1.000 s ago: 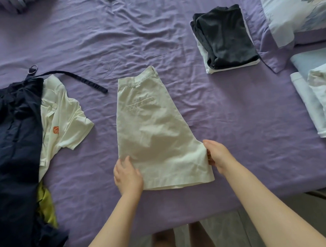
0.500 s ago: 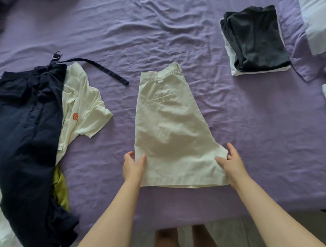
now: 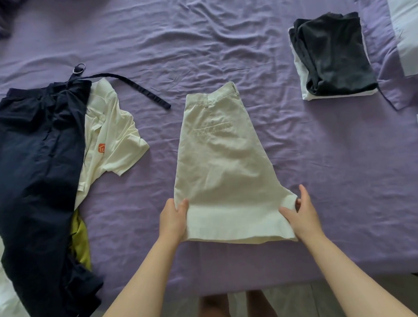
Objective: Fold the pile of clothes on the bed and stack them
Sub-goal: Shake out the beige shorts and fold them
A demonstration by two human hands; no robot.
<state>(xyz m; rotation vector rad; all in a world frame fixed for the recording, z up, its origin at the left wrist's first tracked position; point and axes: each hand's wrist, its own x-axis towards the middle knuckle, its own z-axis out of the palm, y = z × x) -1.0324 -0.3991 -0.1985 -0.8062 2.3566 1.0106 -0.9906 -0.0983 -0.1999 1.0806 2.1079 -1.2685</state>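
Since the frame half a second back, both hands have closed onto the hem corners of the beige shorts [image 3: 224, 172]; earlier they lay flat against its edges. Left hand [image 3: 172, 218] pinches the near-left corner, thumb on top, fingers [image 3: 168, 203] curled under. Right hand [image 3: 301, 214] grips the near-right corner the same way. Shorts folded in half lengthwise, lying on the purple bed sheet [image 3: 174, 44], waistband at the far end. Left of the shorts: navy trousers [image 3: 36, 170] over a cream polo shirt [image 3: 111, 138]. Far right of the shorts: folded stack [image 3: 333, 57], dark garment on top.
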